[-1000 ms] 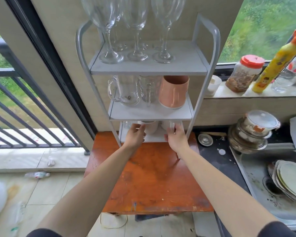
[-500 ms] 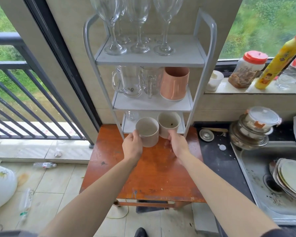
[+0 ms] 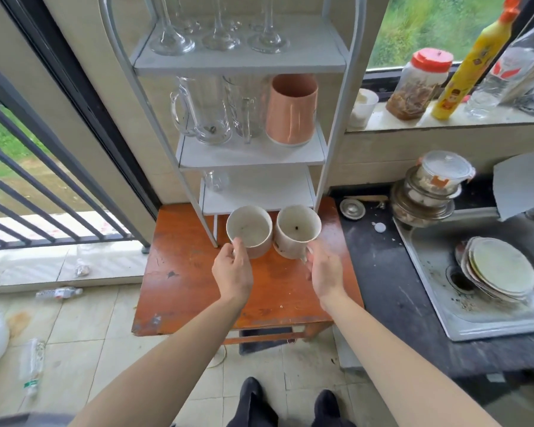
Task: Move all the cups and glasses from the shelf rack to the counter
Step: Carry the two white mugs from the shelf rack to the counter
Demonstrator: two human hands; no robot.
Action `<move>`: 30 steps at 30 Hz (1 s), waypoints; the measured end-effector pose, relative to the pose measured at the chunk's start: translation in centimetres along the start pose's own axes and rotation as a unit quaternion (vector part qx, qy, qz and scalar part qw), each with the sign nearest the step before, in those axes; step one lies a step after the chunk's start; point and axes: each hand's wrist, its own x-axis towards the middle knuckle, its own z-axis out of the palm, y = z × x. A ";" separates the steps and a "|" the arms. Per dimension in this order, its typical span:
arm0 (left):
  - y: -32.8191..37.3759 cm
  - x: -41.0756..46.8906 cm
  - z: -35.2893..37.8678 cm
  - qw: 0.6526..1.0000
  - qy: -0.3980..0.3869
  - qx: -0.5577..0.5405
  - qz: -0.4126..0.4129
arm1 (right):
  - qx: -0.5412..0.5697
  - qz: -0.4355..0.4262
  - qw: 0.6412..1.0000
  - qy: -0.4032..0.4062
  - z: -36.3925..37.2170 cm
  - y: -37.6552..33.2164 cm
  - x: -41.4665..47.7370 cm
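Note:
My left hand [image 3: 232, 272] grips a white mug [image 3: 249, 230] and my right hand [image 3: 324, 272] grips a second white mug [image 3: 296, 231]. Both mugs are side by side, upright, above the orange table [image 3: 182, 272], just in front of the white shelf rack [image 3: 336, 118]. The rack's top shelf carries wine glasses [image 3: 219, 38]. Its middle shelf has a clear glass mug [image 3: 204, 112], another glass mug [image 3: 245, 109] and a copper-coloured cup [image 3: 292, 109]. A small glass [image 3: 216, 180] stands at the left of the bottom shelf.
The dark counter [image 3: 379, 272] lies to the right with a steel sink [image 3: 438, 303] holding stacked plates [image 3: 500, 269]. Stacked bowls with a lidded container [image 3: 429, 192] and a strainer lid [image 3: 352, 208] sit near it. A jar [image 3: 420, 84], yellow bottle [image 3: 466, 66] and white cup [image 3: 363, 107] stand on the windowsill.
Both hands took the two white mugs off the bottom shelf and drew them out and toward me, over the orange table. The view has tilted downward.

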 end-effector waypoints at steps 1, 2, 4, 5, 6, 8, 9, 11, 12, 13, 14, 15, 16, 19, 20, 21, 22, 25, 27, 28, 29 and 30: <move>-0.2 -0.5 0.7 1.000 -0.014 0.001 0.001 | -0.003 0.005 1.000 0.024 -0.7 0.5 -0.4; -0.2 -1.0 1.5 1.000 -0.030 0.004 0.000 | -0.002 0.013 0.999 0.050 -1.6 0.9 -0.8; 0.0 -2.4 3.3 0.998 -0.066 0.012 0.003 | 0.003 0.030 0.995 0.093 -3.6 1.5 -1.6; 0.3 -3.1 4.3 0.996 -0.087 0.016 0.010 | 0.003 0.035 0.993 0.110 -4.8 1.7 -2.0; 0.9 -3.9 5.3 0.994 -0.108 0.023 0.020 | 0.004 0.036 0.991 0.127 -6.1 1.8 -2.5; 2.2 -5.9 7.4 0.987 -0.148 0.042 0.053 | 0.021 0.030 0.984 0.173 -9.0 1.7 -3.5; 3.0 -7.0 8.4 0.983 -0.164 0.048 0.073 | 0.037 0.030 0.979 0.198 -10.6 1.6 -4.2; 4.9 -9.8 10.5 0.973 -0.198 0.046 0.109 | 0.070 0.024 0.968 0.238 -14.0 1.2 -5.6; 5.9 -11.4 11.6 0.968 -0.214 0.043 0.121 | 0.086 0.019 0.963 0.256 -15.8 0.9 -6.3; 6.8 -13.1 12.8 0.964 -0.229 0.036 0.130 | 0.101 0.015 0.957 0.273 -17.7 0.7 -7.1; 7.7 -14.9 14.0 0.960 -0.244 0.024 0.137 | 0.115 0.010 0.950 0.289 -19.7 0.5 -7.8; 8.6 -16.8 15.2 0.955 -0.258 0.013 0.145 | 0.128 0.002 0.945 0.302 -21.7 0.4 -8.7; 9.4 -19.0 16.3 0.949 -0.273 0.005 0.156 | 0.138 -0.010 0.939 0.315 -23.9 0.3 -9.7; 11.1 -26.4 19.6 0.932 -0.315 -0.009 0.178 | 0.162 -0.036 0.921 0.353 -30.9 0.8 -13.6; 11.3 -29.0 20.7 0.927 -0.330 -0.014 0.178 | 0.167 -0.039 0.914 0.369 -33.3 1.4 -15.0; 11.4 -31.7 21.9 0.920 -0.348 -0.020 0.177 | 0.167 -0.043 0.906 0.387 -35.8 2.1 -16.5; 11.5 -34.4 23.0 0.914 -0.367 -0.025 0.175 | 0.162 -0.046 0.899 0.404 -38.4 2.9 -17.9; 11.9 -42.5 26.2 0.895 -0.411 -0.029 0.172 | 0.147 -0.049 0.878 0.454 -45.7 5.3 -22.1; 12.0 -47.5 27.8 0.880 -0.440 -0.031 0.178 | 0.154 -0.040 0.857 0.491 -50.0 7.0 -24.6; 12.1 -49.8 28.5 0.869 -0.457 -0.030 0.185 | 0.158 -0.032 0.847 0.507 -52.1 7.8 -25.8; 12.0 -52.1 29.3 0.858 -0.474 -0.029 0.195 | 0.160 -0.024 0.837 0.523 -54.0 8.7 -26.9; 12.0 -54.2 30.1 0.849 -0.488 -0.025 0.202 | 0.164 -0.018 0.827 0.537 -56.0 9.5 -27.8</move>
